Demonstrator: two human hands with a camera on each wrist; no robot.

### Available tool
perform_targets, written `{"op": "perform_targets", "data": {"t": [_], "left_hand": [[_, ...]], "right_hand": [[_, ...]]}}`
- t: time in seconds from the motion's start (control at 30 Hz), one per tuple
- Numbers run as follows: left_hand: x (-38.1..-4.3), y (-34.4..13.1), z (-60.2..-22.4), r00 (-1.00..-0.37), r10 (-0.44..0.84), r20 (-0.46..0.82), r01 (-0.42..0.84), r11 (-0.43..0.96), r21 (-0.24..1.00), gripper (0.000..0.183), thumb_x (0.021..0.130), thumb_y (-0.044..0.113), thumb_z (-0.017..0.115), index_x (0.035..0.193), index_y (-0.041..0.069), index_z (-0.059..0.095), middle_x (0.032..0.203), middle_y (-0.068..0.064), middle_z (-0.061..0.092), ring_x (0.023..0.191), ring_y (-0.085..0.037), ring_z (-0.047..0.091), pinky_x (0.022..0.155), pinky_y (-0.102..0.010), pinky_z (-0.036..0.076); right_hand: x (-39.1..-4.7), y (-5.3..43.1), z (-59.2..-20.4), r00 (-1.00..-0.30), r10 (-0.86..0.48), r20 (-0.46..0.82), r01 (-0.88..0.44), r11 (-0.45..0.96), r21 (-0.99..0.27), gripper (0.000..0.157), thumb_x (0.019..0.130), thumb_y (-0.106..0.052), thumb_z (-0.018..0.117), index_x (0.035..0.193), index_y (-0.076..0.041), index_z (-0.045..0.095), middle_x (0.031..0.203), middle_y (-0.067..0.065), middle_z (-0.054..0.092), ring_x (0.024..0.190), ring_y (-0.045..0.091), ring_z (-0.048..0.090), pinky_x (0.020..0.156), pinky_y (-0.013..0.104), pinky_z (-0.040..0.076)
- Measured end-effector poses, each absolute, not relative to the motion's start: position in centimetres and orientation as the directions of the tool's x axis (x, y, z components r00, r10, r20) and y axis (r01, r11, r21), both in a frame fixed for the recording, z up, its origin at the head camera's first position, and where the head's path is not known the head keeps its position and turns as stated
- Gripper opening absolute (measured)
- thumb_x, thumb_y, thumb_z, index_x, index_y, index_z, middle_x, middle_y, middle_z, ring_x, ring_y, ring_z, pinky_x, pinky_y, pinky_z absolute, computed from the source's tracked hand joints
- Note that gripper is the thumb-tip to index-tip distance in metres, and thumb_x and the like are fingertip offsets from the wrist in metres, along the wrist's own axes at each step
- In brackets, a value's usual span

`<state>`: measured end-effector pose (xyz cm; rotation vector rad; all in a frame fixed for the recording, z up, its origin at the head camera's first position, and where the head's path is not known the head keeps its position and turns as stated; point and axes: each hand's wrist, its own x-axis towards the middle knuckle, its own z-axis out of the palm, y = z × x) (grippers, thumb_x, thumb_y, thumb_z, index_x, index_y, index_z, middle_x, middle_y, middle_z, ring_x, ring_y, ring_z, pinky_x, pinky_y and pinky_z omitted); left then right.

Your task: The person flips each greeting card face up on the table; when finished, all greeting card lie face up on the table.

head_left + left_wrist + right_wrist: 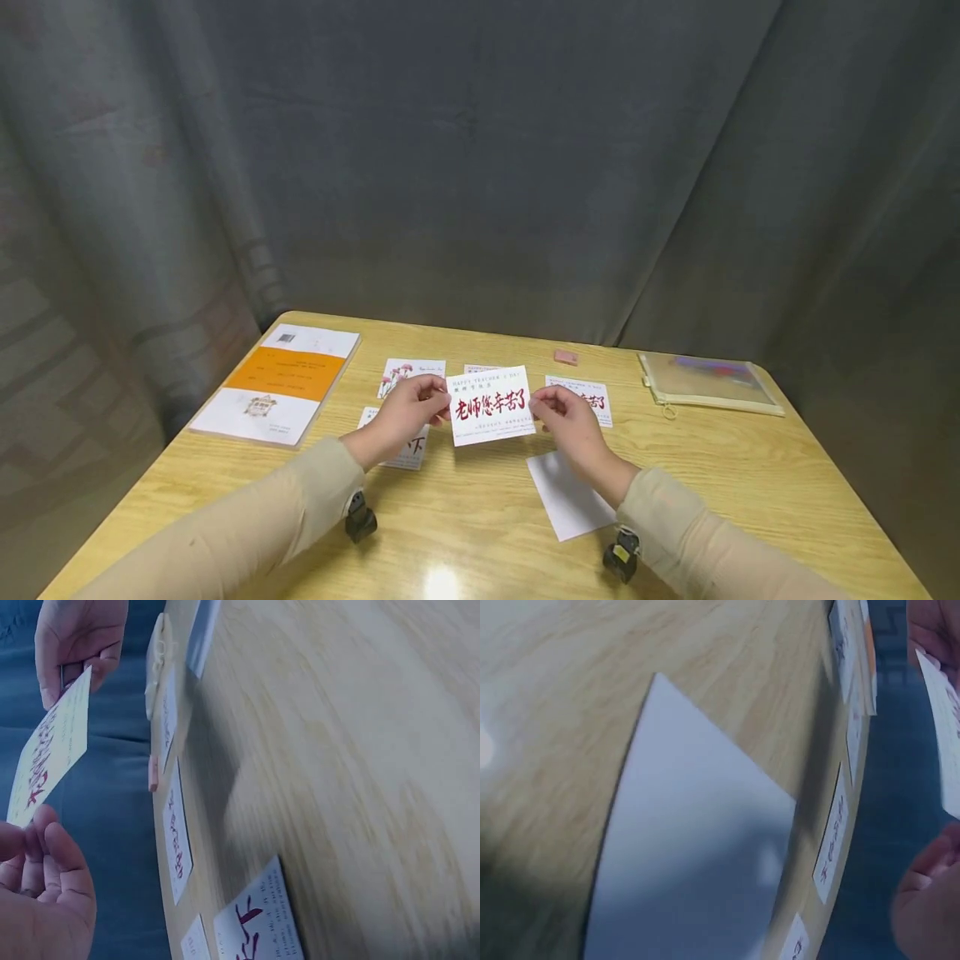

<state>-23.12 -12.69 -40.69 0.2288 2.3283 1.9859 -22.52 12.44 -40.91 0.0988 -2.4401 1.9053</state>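
A white greeting card [491,406] with red brush characters and small "Happy Teacher's Day" print is held above the table, its printed face toward the head camera. My left hand [401,417] pinches its left edge between thumb and fingers. At the opposite edge, my right hand [573,429] pinches it too. Under the right forearm lies a plain white card or stack [570,496]. A card with dark red characters [411,454] is partly covered by the left hand. Behind the hands lie a flower card [408,371], a mostly hidden card [478,368] and another red-lettered card [597,402].
An orange-and-white book [277,383] lies at the table's left. A small pink block, perhaps an eraser [566,357], sits near the back edge. To the right is a translucent zip pouch [712,385]. A dark curtain [480,183] hangs behind the wooden table [465,517].
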Motion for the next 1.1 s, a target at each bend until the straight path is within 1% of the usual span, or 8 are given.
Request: {"op": "perform_targets", "data": {"t": [0.2, 0.4, 0.5, 0.63, 0.8, 0.9, 1.0, 1.1], "left_hand": [[-23.4, -12.8, -41.7, -0.994, 0.111, 0.019, 0.046, 0.250, 0.967, 0.013, 0.097, -0.003, 0.057, 0.109, -0.006, 0.062, 0.086, -0.011, 0.064, 0.081, -0.031, 0.066, 0.076, -0.047, 0.059], [-23.7, -12.8, -42.0, -0.996, 0.088, 0.014, 0.049, 0.417, 0.907, 0.009, 0.094, -0.002, 0.057, 0.102, -0.001, 0.062, 0.083, -0.006, 0.057, 0.069, -0.017, 0.054, 0.060, -0.028, 0.050], [-23.6, -12.8, -42.1, -0.995, 0.101, 0.010, 0.055, 0.455, 0.889, 0.012, 0.094, -0.003, 0.057, 0.104, -0.003, 0.063, 0.085, -0.007, 0.058, 0.069, -0.016, 0.054, 0.058, -0.026, 0.047], [-23.2, -12.7, -42.2, -0.990, 0.136, -0.032, 0.041, 0.503, 0.863, 0.027, 0.093, 0.001, 0.060, 0.118, -0.011, 0.063, 0.093, -0.008, 0.062, 0.076, -0.016, 0.058, 0.066, -0.029, 0.052], [-22.4, -12.4, -42.1, -0.976, 0.193, -0.101, 0.015, 0.523, 0.852, 0.049, 0.091, 0.005, 0.063, 0.134, -0.016, 0.056, 0.102, -0.012, 0.062, 0.075, -0.017, 0.057, 0.071, -0.033, 0.053], [-22.2, -12.3, -42.0, -0.974, 0.196, -0.113, 0.005, 0.521, 0.854, 0.059, 0.091, 0.008, 0.066, 0.142, -0.017, 0.048, 0.116, -0.019, 0.063, 0.093, -0.025, 0.063, 0.087, -0.042, 0.055], [-22.0, -12.2, -42.0, -0.971, 0.193, -0.139, -0.015, 0.531, 0.847, 0.065, 0.092, 0.012, 0.067, 0.146, -0.015, 0.044, 0.127, -0.025, 0.060, 0.116, -0.036, 0.059, 0.102, -0.051, 0.050], [-22.0, -12.2, -42.0, -0.963, 0.203, -0.175, -0.036, 0.550, 0.834, 0.062, 0.094, 0.015, 0.067, 0.146, -0.012, 0.046, 0.129, -0.026, 0.059, 0.122, -0.040, 0.057, 0.103, -0.054, 0.048]], "right_hand": [[-22.1, 12.2, -41.9, -0.997, -0.076, 0.004, -0.026, 0.291, -0.957, 0.006, 0.097, 0.001, 0.064, 0.099, 0.007, 0.066, 0.083, 0.008, 0.065, 0.073, 0.015, 0.060, 0.064, 0.025, 0.052], [-21.5, 11.6, -42.8, -0.996, -0.088, -0.033, 0.001, 0.339, -0.941, 0.007, 0.097, 0.000, 0.064, 0.092, 0.004, 0.065, 0.075, 0.009, 0.064, 0.067, 0.014, 0.057, 0.060, 0.023, 0.049], [-21.3, 11.4, -43.0, -0.995, -0.087, -0.058, 0.022, 0.366, -0.930, 0.008, 0.097, -0.002, 0.063, 0.091, 0.003, 0.065, 0.075, 0.010, 0.064, 0.066, 0.015, 0.057, 0.060, 0.024, 0.048], [-21.2, 11.4, -43.3, -0.992, -0.083, -0.096, 0.058, 0.373, -0.926, 0.007, 0.097, 0.000, 0.062, 0.094, 0.005, 0.066, 0.077, 0.009, 0.065, 0.069, 0.016, 0.058, 0.064, 0.027, 0.052], [-21.0, 11.4, -43.5, -0.985, -0.095, -0.144, 0.111, 0.290, -0.950, 0.015, 0.095, 0.007, 0.058, 0.104, 0.016, 0.066, 0.086, 0.014, 0.069, 0.075, 0.017, 0.063, 0.073, 0.032, 0.058], [-20.8, 11.4, -43.3, -0.976, -0.115, -0.186, 0.151, 0.260, -0.954, 0.025, 0.095, 0.005, 0.059, 0.115, 0.019, 0.065, 0.096, 0.016, 0.071, 0.082, 0.018, 0.066, 0.080, 0.034, 0.059], [-20.6, 11.3, -43.2, -0.965, -0.141, -0.222, 0.185, 0.240, -0.953, 0.034, 0.096, 0.001, 0.060, 0.124, 0.020, 0.060, 0.107, 0.018, 0.071, 0.092, 0.022, 0.068, 0.088, 0.037, 0.058], [-20.4, 11.3, -43.1, -0.956, -0.166, -0.244, 0.206, 0.219, -0.954, 0.040, 0.098, -0.001, 0.060, 0.130, 0.023, 0.054, 0.115, 0.022, 0.069, 0.102, 0.028, 0.068, 0.095, 0.041, 0.056]]}}
